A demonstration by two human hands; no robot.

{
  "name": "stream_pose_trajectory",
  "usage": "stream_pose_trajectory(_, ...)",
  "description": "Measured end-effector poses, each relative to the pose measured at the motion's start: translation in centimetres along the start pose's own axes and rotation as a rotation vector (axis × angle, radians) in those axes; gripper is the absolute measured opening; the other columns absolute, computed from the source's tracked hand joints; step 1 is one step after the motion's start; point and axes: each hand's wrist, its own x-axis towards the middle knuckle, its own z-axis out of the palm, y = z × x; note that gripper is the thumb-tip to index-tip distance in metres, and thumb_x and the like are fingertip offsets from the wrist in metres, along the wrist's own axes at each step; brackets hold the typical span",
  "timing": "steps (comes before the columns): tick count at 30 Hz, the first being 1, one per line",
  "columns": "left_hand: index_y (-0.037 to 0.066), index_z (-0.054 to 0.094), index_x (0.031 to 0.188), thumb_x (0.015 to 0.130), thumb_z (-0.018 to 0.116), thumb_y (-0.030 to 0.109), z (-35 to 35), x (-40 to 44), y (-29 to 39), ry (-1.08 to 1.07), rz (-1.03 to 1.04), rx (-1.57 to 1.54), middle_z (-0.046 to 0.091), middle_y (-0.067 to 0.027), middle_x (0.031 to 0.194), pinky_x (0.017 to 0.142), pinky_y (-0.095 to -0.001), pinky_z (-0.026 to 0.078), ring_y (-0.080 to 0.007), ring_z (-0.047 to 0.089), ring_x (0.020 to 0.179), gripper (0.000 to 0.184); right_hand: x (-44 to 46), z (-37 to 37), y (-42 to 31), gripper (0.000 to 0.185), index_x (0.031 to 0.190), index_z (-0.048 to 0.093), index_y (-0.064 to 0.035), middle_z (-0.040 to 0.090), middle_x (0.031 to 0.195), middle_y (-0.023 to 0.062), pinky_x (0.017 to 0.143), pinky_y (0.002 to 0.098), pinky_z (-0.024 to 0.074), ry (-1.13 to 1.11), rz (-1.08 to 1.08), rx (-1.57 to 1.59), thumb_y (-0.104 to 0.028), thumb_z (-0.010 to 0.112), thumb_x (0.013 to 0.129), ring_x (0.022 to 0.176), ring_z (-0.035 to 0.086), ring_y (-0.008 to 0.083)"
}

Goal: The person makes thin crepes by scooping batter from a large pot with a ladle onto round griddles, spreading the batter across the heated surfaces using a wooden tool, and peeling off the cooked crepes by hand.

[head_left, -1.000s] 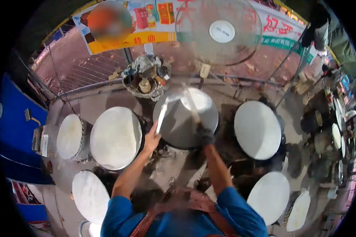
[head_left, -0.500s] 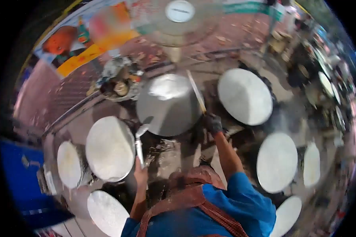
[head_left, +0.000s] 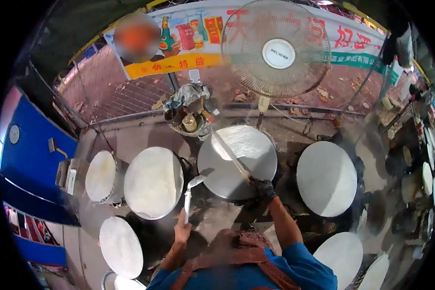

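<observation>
Along the fence at the back we see a printed banner (head_left: 203,60), with a round fan (head_left: 302,58) standing in front of it. The round griddle (head_left: 227,181) sits in the middle, below the fan; we see one white disc (head_left: 152,182) beyond its left edge and another white disc (head_left: 326,179) beyond its right edge, each well apart from the griddle. A white layer (head_left: 249,145) covers the griddle's far part, up to its back edge, while the near part is bare and grey. A stick (head_left: 234,160) slants from that layer to the near right edge. We see a ladle (head_left: 187,205) at the near left edge; whether its bowl touches the rim we cannot tell. The hands are apart: the gloved right hand (head_left: 264,190) grips the stick's near end, the left hand (head_left: 182,230) the ladle's handle.
</observation>
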Motion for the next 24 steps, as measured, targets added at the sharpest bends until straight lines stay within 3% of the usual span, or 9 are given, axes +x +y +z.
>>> stream_pose_trajectory(2,0.009,0.031,0.128,0.069,0.049,0.0,-0.1,-1.3,0.7,0.023,-0.021,-0.005,0.048,-0.0138,0.117,0.082,-0.024,0.038,-0.0167,0.049,0.103,0.063,0.7,-2.8,1.5,0.03,0.099,0.057,-0.0042,0.061,0.088,0.0086,0.07,0.0316,0.0465,-0.217,0.018,0.033,-0.026,0.047,0.082,0.078,0.057,0.021)
stream_pose_trajectory(5,0.01,0.03,0.129,0.071,0.049,0.002,0.3,-3.6,0.6,0.042,-0.114,-0.118,0.054,-0.0107,0.104,0.076,-0.0235,0.04,-0.0165,0.052,0.09,0.061,3.3,-5.1,3.5,0.023,0.093,0.058,-0.0048,0.061,0.081,0.0054,0.066,0.0329,0.0462,0.057,-0.161,-0.152,-0.021,0.047,0.081,0.073,0.056,0.0212)
stream_pose_trajectory(10,0.012,0.039,0.12,0.075,0.052,0.011,1.5,-5.9,2.4,-0.027,-0.424,-0.181,0.056,-0.0059,0.08,0.064,-0.0285,0.044,-0.0166,0.054,0.071,0.047,2.0,-1.4,2.9,0.023,0.093,0.058,-0.0052,0.061,0.082,0.0055,0.066,0.033,0.0461,-0.064,-0.047,-0.114,-0.022,0.047,0.081,0.073,0.056,0.0212)
stream_pose_trajectory(13,0.012,0.042,0.118,0.076,0.055,0.015,1.2,-7.5,0.5,0.023,-0.329,0.166,0.058,-0.0063,0.083,0.064,-0.0294,0.045,-0.0162,0.055,0.072,0.043,2.1,-4.3,3.4,0.023,0.093,0.058,-0.0054,0.061,0.082,0.0056,0.066,0.0331,0.0461,-0.158,-0.011,-0.177,-0.022,0.048,0.081,0.074,0.056,0.0213)
stream_pose_trajectory(17,0.009,0.046,0.111,0.075,0.06,0.019,2.5,-9.3,-0.6,0.035,-0.385,-0.728,0.058,-0.0057,0.09,0.067,-0.0298,0.046,-0.0163,0.055,0.077,0.04,3.6,-6.2,3.3,0.023,0.093,0.058,-0.0057,0.06,0.082,0.0058,0.066,0.0331,0.046,-0.203,0.021,-0.278,-0.022,0.048,0.08,0.074,0.056,0.0213)
stream_pose_trajectory(18,0.008,0.047,0.108,0.074,0.06,0.017,2.3,-9.7,-7.0,-0.004,-0.331,0.139,0.057,-0.0066,0.086,0.064,-0.028,0.046,-0.0145,0.054,0.074,0.037,3.8,-6.4,3.2,0.023,0.093,0.058,-0.0058,0.06,0.082,0.0058,0.066,0.0331,0.046,-0.218,0.029,-0.293,-0.022,0.048,0.08,0.074,0.056,0.0213)
stream_pose_trajectory(21,0.008,0.048,0.104,0.073,0.06,0.017,1.9,-10.0,-0.2,0.003,-0.485,-0.328,0.057,-0.0071,0.082,0.061,-0.0292,0.045,-0.0138,0.053,0.071,0.035,4.1,-6.5,3.2,0.023,0.093,0.058,-0.006,0.06,0.083,0.0059,0.066,0.0332,0.0459,-0.262,0.055,-0.343,-0.023,0.048,0.08,0.074,0.056,0.0213)
stream_pose_trajectory(22,0.008,0.048,0.102,0.073,0.058,0.014,2.1,-10.3,-4.7,-0.042,-0.525,-0.163,0.056,-0.0062,0.079,0.059,-0.0292,0.044,-0.0136,0.052,0.069,0.031,4.8,-6.6,3.0,0.023,0.093,0.058,-0.0061,0.06,0.083,0.0059,0.066,0.0332,0.0459,-0.276,0.057,-0.36,-0.023,0.049,0.08,0.075,0.056,0.0214)
stream_pose_trajectory(24,0.01,0.049,0.101,0.074,0.056,0.012,1.5,-10.1,1.0,0.069,-0.506,-0.04,0.054,-0.0052,0.075,0.055,-0.0283,0.043,-0.0128,0.051,0.065,0.028,6.5,-7.2,2.5,0.023,0.093,0.058,-0.0062,0.06,0.083,0.006,0.066,0.0333,0.0458,-0.307,0.071,-0.409,-0.023,0.049,0.08,0.075,0.056,0.0214)
